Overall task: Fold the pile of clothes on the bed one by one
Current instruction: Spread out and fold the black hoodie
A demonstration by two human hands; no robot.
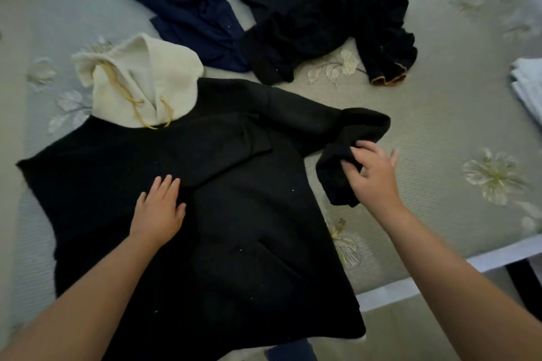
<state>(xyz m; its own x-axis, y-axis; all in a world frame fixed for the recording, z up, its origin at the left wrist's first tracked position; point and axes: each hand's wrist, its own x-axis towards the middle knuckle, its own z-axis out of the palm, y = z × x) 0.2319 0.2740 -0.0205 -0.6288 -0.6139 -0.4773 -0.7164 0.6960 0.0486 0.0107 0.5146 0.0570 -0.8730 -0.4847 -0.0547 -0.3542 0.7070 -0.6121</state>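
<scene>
On the bed (425, 114), nearest the camera, a black hoodie (228, 214) lies spread flat, its hem toward 6 o'clock and its cream hood (140, 82) toward 11. The left hand (159, 208) rests flat on the body of the hoodie, fingers straight and together, pinning the cloth. The right hand (372, 176), at about 3 o'clock from the left, has its fingers curled into the cuff end of the right sleeve (331, 126); the grip looks like a loose pinch, though blur makes its tightness hard to judge. The sleeve runs from the shoulder out toward 3 o'clock, then doubles back and droops toward 5, so its long axis is bent. The right hand is the nearer one to it by far. Judged from this, the next move is to carry the cuff across toward 9 o'clock, over the chest, while the left hand holds the body.

Farther off, at 12 o'clock, navy trousers (187, 3) and a crumpled black garment (316, 14) wait unfolded. At 2 o'clock, white folded cloth (528, 85) sits at the frame edge.
</scene>
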